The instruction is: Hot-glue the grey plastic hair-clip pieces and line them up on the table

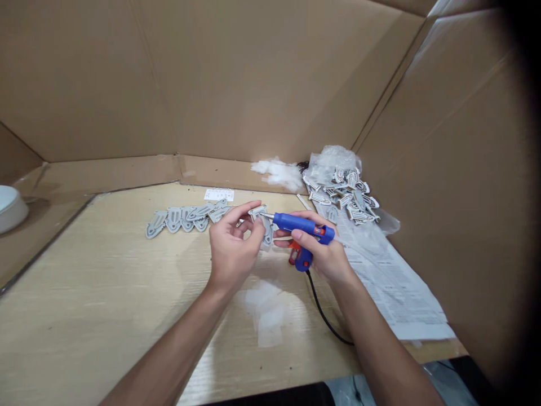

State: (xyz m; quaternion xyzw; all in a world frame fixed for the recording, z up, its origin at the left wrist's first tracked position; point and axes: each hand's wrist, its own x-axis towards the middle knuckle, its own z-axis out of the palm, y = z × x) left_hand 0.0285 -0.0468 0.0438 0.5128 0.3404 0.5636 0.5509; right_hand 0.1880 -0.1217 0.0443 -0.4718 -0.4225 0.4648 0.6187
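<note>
My left hand [236, 242] pinches a small grey slotted piece [267, 228], pointed at one end, above the middle of the table. My right hand [325, 251] is wrapped round a blue glue gun [300, 224] with an orange trigger. The gun's metal nozzle is at the upper part of the grey piece; whether it touches I cannot tell. Left of my hands, several similar grey pieces [186, 217] lie in an overlapping row. Thin translucent white sheets [268, 316] lie on the table below my hands.
At the back right, a heap of similar pieces [349, 194] lies by a clear plastic bag [333, 160] on printed paper [393, 287]. White fluffy material [279, 172] and a white label [218, 194] are at the back. Cardboard walls [253, 79] surround the table. A black cord [321, 313] trails from the gun.
</note>
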